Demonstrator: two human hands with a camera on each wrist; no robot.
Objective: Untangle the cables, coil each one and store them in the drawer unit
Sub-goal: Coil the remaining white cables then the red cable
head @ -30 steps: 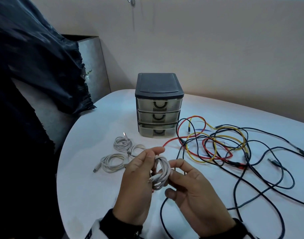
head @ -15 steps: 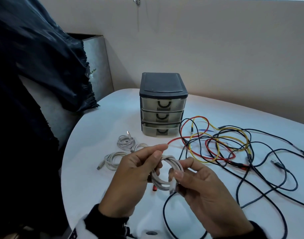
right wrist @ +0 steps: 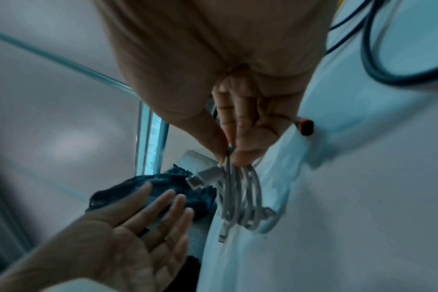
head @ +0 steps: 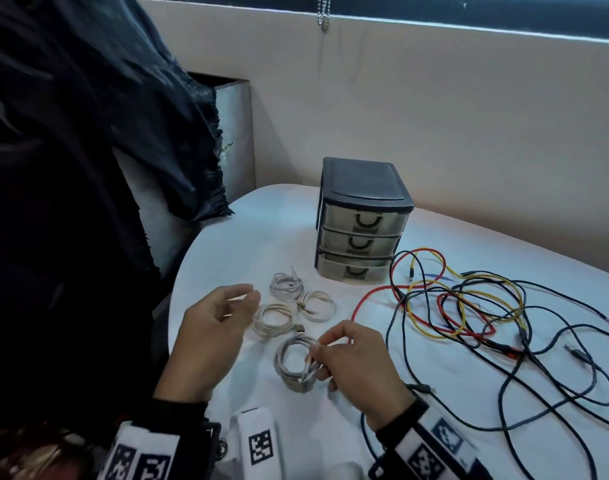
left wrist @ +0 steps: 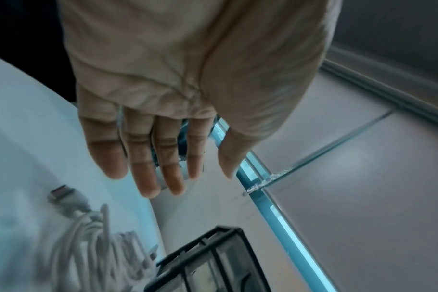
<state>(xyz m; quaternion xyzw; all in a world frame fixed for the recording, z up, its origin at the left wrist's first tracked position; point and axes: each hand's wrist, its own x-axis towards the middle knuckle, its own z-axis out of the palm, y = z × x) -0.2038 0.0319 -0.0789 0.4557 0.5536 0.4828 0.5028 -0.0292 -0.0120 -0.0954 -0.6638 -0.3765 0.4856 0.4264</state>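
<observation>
Pinching white coil, right hand; left hand empty, fingers loose.

White coil, red-yellow-black tangle

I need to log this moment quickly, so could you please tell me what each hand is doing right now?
Left hand: open, fingers relaxed, holding nothing.
Right hand: pinching the coiled white cable between thumb and fingers.

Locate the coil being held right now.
Head view: the white coil is low at centre, pinched in the right hand, just in front of three coils lying on the table.
</observation>
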